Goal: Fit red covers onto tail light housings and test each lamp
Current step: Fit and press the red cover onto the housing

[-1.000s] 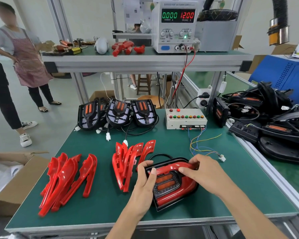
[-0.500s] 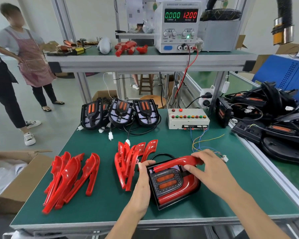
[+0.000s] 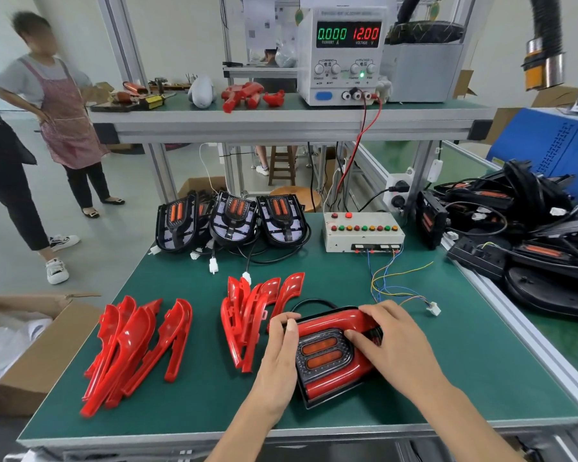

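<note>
A black tail light housing point(image 3: 321, 353) with two orange lenses lies on the green mat near the front edge, and a red cover point(image 3: 331, 323) sits around it. My left hand point(image 3: 281, 355) grips the housing's left side. My right hand point(image 3: 391, 341) lies flat on the cover's right part, fingers on its upper arm. Two piles of loose red covers lie to the left, one at the far left point(image 3: 137, 348) and one next to my left hand point(image 3: 254, 311). Three bare housings point(image 3: 231, 218) stand at the mat's back.
A white test box with coloured buttons point(image 3: 362, 230) stands at the back, its loose wires ending in a white plug point(image 3: 432, 308). A power supply point(image 3: 342, 55) on the shelf reads 0.000 and 12.00. Black lamps point(image 3: 521, 235) are heaped on the right. Two persons stand left.
My right hand has slid down from the cover's far end onto its right side, and the cover now lies lower on the housing. The left hand keeps its grip.
</note>
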### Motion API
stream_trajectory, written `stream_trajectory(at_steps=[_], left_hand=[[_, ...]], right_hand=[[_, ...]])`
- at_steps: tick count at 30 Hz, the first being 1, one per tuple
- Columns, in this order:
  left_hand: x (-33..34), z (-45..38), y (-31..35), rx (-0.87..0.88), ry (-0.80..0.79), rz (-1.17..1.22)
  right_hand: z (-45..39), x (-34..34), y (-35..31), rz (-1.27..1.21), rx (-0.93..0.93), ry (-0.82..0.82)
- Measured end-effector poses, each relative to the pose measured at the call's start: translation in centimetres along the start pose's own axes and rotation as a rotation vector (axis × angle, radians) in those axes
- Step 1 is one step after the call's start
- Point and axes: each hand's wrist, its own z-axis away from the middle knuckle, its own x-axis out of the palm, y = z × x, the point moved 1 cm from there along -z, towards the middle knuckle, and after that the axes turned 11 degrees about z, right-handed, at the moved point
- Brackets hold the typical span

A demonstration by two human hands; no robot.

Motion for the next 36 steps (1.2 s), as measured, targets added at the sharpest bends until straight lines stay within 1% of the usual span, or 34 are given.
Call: stream_trajectory(at_steps=[6, 11, 19, 25, 28, 32, 36], left_hand=[[0.6, 0.0, 0.1, 0.018, 0.103, -0.02], [0.9, 0.2, 0.1, 0.038, 0.158, -0.018], [1.6, 0.0, 0.0, 0.03, 0.284, -0.035], [1.7, 0.0, 0.1, 0.012, 0.309, 0.006], [1.8, 0.0, 0.2, 0.028, 0.326, -0.01], [2.0, 0.0, 0.3, 0.017, 0.341, 0.011], [2.2, 0.0, 0.3, 0.031, 0.362, 0.019]], right_hand=[[0.0, 0.5, -0.3, 0.051, 0.006, 0.02], [0.3, 0.4, -0.3, 0.088, -0.003, 0.044], [-0.1, -0.1, -0.4, 0.102, -0.024, 0.003], [-0.1, 0.2, -0.5, 0.142, -0.07, -0.04], [-0.2, 0.2, -0.4, 0.139, -0.057, -0.015], [-0.4, 0.0, -0.4, 0.218, -0.092, 0.001], [-0.9, -0.5, 0.1, 0.214, -0.113, -0.068]])
